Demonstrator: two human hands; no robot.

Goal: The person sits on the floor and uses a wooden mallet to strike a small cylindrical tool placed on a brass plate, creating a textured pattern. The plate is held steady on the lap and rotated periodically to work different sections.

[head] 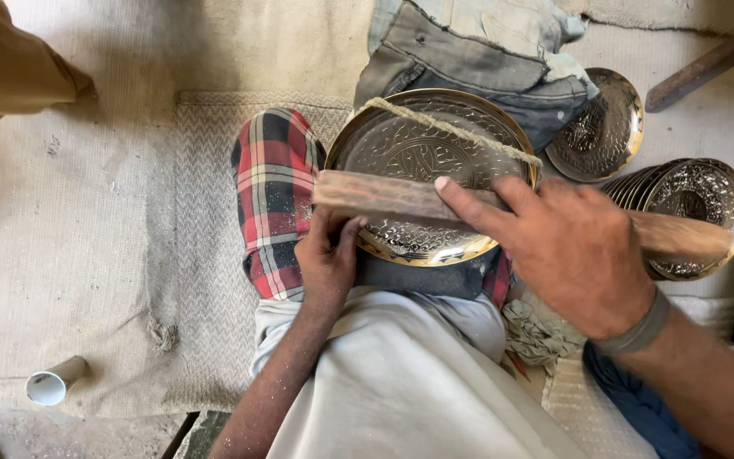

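Observation:
An engraved round metal plate [409,144] with a brass-coloured rim rests tilted on a red checked cloth [275,195] over my lap. A cord [452,129] runs across its upper part. A long wooden stick [384,197] lies across the plate's face. My right hand [567,255] grips the stick from above, forefinger stretched along it. My left hand [326,259] holds the plate's lower left rim, fingers curled under the stick's left end.
More engraved plates stand stacked on edge at the right [698,212], and one small plate [605,127] lies behind. A bundle of grey cloth [469,59] sits above the plate. A white tube [53,382] lies on the woven mat [112,255]. Another person's tan sleeve [10,59] shows top left.

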